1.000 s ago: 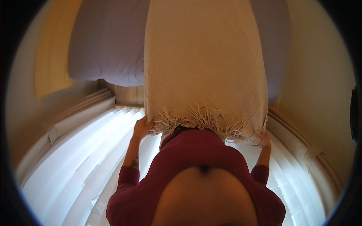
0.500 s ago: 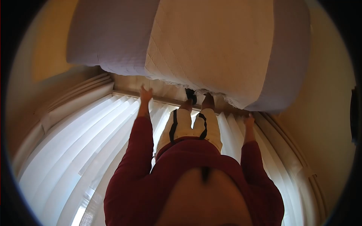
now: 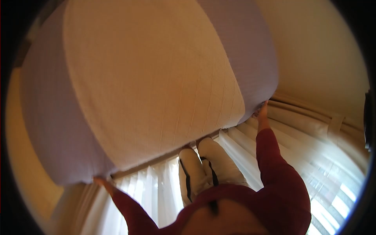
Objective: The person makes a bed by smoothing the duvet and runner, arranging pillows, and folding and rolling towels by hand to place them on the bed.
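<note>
A mauve bed sheet (image 3: 250, 58) covers the bed, and a cream ribbed blanket (image 3: 152, 82) lies across its middle. My left hand (image 3: 101, 181) meets the lower edge of the sheet at the left corner; its fingers are mostly hidden there. At the right corner, my right hand (image 3: 261, 109) has its fingers curled against the edge of the sheet. Both arms are stretched wide, and I lean close over the bed end.
White sheer curtains (image 3: 145, 192) hang right behind my legs in front of a bright window. Heavier beige drapes (image 3: 305, 111) hang at the side. A plain wall (image 3: 313, 51) stands on the right of the bed.
My hands have gone from hanging apart in front of the bed end to its two corners. My body has bent forward, and the view has turned and come closer to the bed.
</note>
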A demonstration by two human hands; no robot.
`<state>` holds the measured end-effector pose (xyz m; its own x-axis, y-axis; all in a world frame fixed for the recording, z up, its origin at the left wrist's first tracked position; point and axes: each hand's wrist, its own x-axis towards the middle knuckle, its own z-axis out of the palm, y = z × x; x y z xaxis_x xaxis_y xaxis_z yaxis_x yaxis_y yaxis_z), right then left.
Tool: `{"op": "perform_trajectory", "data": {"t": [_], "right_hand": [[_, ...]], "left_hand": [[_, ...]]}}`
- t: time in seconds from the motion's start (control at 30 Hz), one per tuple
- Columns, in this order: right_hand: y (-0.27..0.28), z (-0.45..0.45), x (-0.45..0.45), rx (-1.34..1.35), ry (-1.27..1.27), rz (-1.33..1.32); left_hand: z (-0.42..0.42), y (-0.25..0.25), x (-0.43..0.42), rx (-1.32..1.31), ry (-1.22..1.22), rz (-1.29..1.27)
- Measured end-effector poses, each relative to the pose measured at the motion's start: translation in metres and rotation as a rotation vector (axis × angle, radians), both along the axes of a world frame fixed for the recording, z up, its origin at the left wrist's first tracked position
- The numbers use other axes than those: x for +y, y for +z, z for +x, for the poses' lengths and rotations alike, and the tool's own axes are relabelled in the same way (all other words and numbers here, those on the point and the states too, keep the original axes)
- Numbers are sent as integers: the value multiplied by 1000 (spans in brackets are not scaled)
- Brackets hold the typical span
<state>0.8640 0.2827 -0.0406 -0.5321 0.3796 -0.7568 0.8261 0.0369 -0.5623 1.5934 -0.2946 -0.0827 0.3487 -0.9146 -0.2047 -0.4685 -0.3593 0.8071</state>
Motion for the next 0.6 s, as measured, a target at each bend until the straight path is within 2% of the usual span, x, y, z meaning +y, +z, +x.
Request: {"op": "perform_trajectory", "data": {"t": [0.03, 0.1, 0.3, 0.5, 0.6], "right_hand": [[-14, -11, 8, 20, -40, 9], [-31, -31, 23, 407, 110, 38], [-77, -63, 60, 585, -8, 82], [-79, -80, 89, 490, 75, 429], [-92, -94, 105, 491, 51, 363]], "left_hand": [[2, 3, -4, -48, 31, -22], [8, 2, -13, -110, 82, -48], [23, -17, -23, -251, 93, -77], [35, -24, -22, -334, 96, -66], [36, -22, -18, -371, 96, -69]]}}
